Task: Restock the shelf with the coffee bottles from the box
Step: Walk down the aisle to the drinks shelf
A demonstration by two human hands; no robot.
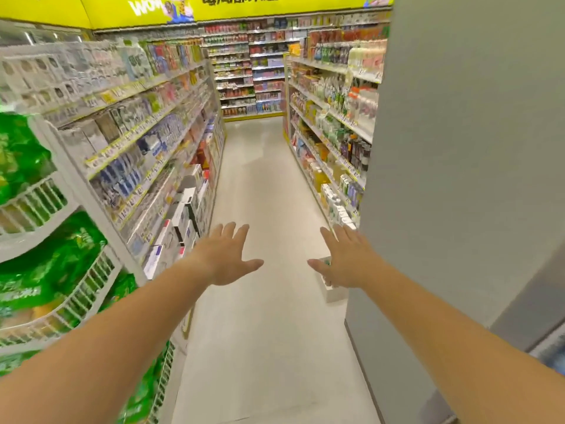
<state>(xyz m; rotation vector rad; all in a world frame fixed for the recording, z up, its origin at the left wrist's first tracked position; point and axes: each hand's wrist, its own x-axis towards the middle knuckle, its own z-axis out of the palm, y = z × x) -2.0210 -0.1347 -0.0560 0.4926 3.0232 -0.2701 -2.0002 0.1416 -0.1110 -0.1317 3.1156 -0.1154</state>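
Both the left hand [224, 258] and right hand [347, 261] reach forward empty, fingers spread wide, the right just above a white cardboard box [331, 290] on the pale floor [269, 332], its contents unclear.

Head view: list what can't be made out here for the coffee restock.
- White box on the floor: mostly hidden behind the right hand and the grey pillar; contents unreadable.
- Coffee bottles: none identifiable; goods on the right shelves are too small.
- Left shelves: blurred, labels illegible.
- Overhead yellow sign: cut off by the top edge.
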